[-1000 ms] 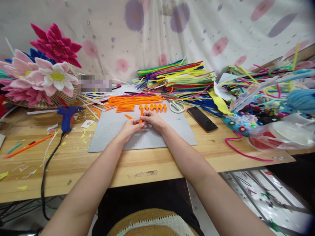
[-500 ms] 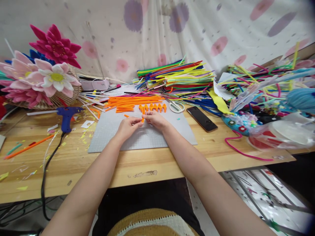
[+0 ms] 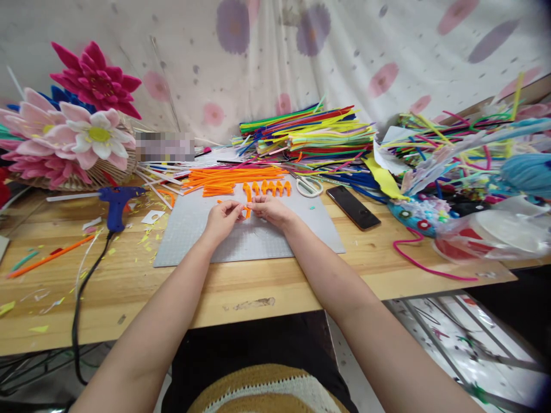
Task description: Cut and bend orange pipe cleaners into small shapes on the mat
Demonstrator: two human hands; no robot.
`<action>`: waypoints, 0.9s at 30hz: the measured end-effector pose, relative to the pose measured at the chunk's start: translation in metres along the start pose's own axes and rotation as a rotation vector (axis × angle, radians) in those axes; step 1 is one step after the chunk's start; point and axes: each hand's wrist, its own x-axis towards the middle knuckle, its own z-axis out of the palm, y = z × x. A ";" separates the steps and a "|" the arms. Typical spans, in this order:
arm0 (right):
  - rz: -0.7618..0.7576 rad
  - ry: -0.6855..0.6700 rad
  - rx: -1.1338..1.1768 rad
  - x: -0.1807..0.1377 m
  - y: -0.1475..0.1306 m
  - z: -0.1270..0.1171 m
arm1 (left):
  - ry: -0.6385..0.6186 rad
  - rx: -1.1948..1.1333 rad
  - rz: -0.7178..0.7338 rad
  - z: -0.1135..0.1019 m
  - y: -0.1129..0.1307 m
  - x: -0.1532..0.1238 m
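An orange pipe cleaner (image 3: 248, 211) stands between my two hands above the grey cutting mat (image 3: 241, 248). My left hand (image 3: 223, 221) pinches it from the left, fingers closed. My right hand (image 3: 272, 211) grips it from the right with thumb and fingertips. Just beyond my hands lies a row of bent orange pipe cleaner pieces (image 3: 271, 187). Straight orange pipe cleaners (image 3: 232, 176) are heaped along the mat's far edge, with a shorter cut bundle (image 3: 218, 189) in front of them.
Scissors (image 3: 309, 186) with pale handles and a black phone (image 3: 353, 207) lie right of the mat. A blue glue gun (image 3: 115, 207) with a black cord is at left, near fluffy flowers (image 3: 97, 80). Multicoloured pipe cleaners (image 3: 310, 131) pile up behind.
Both hands have shifted slightly left with the orange pipe cleaner. My left hand's fingers have drawn in closer around it. Things on the table stay in place.
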 end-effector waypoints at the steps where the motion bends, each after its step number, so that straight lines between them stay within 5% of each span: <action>1: -0.003 0.003 0.003 0.000 0.000 0.000 | -0.001 -0.010 -0.004 0.000 0.001 0.000; 7: -0.029 0.049 0.059 0.001 0.001 0.003 | -0.065 -0.194 -0.169 -0.001 0.003 -0.001; 13: -0.091 0.085 0.045 0.000 -0.002 0.009 | -0.149 -0.135 -0.259 -0.001 0.002 -0.001; 22: -0.090 0.097 0.055 0.004 0.002 0.005 | -0.068 0.187 0.097 -0.001 -0.008 0.000; 27: -0.066 0.074 0.066 0.003 0.001 0.003 | -0.055 0.290 0.169 -0.005 -0.009 0.000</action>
